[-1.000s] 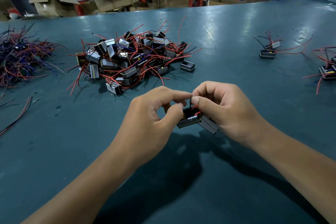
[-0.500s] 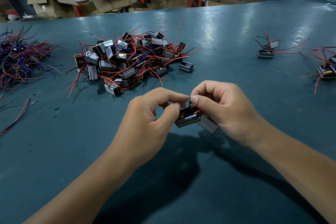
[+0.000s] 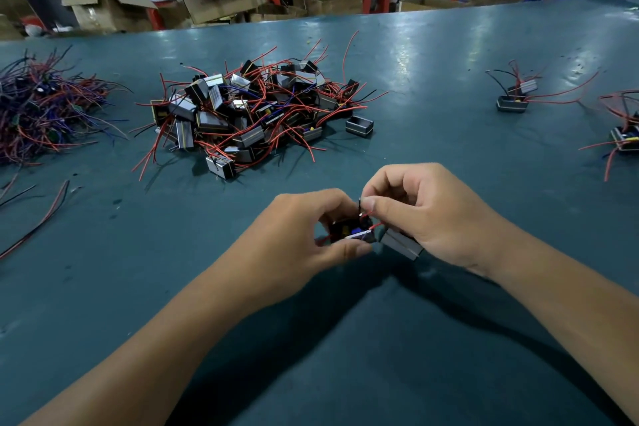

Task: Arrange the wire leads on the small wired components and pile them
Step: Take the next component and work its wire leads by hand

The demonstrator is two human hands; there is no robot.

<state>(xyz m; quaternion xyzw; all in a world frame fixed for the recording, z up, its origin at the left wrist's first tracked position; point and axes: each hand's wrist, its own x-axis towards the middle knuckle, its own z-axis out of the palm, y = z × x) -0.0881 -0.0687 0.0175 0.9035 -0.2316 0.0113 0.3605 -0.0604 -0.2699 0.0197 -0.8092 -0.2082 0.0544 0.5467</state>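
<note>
Hands are meeting just above the teal counter [image 3: 449,86]. Left hand [image 3: 301,239] is gripping a small wired component [image 3: 352,235] with curled fingers and thumb, while right hand [image 3: 425,211] is pinching a red wire lead [image 3: 371,213] rising from that component, thumb against forefinger. A second grey component [image 3: 403,245] is sitting tucked under the right palm. Beyond the hands, slightly to the left, a tangled pile of components [image 3: 252,114] with red leads is lying on the counter. Far left of the hands, a heap of loose wires [image 3: 45,107] is spreading. Further components [image 3: 515,98] are lying well apart, beyond the right hand.
</note>
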